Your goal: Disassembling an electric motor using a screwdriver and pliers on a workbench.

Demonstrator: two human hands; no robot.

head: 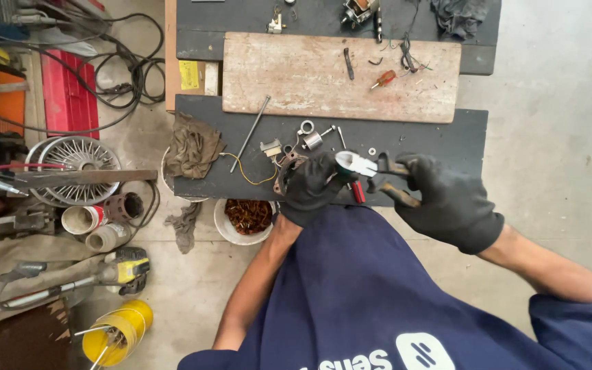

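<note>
Navy shirt (351,294) fills the near foreground, the person bent over a dark bench (440,140). Far left on the floor: yellow wire spool (114,334), a drill (121,267) above it, a wire fan guard (77,161) and a red case (66,92) with black cables looped past it. At the bench's left edge a brown rag (193,147) lies crumpled; a thin steel rod (251,133) slants beside it, and a yellow wire (244,171) curls toward the hands. Below the bench edge, a white tub of copper windings (247,218). Left hand (313,185), black-gloved, is closed around a small red-and-white part (354,175), held just over the bench's near edge. Right hand (447,199), also gloved, is clenched on the handles of pliers (388,175), whose nose meets the part; the two hands sit close together, joined through the tool. Small metal bits (310,137) are scattered just beyond the left hand. Farther back a pale board (289,75) carries a red screwdriver (384,79). A dark cloth (460,15) lies at the far right corner.
</note>
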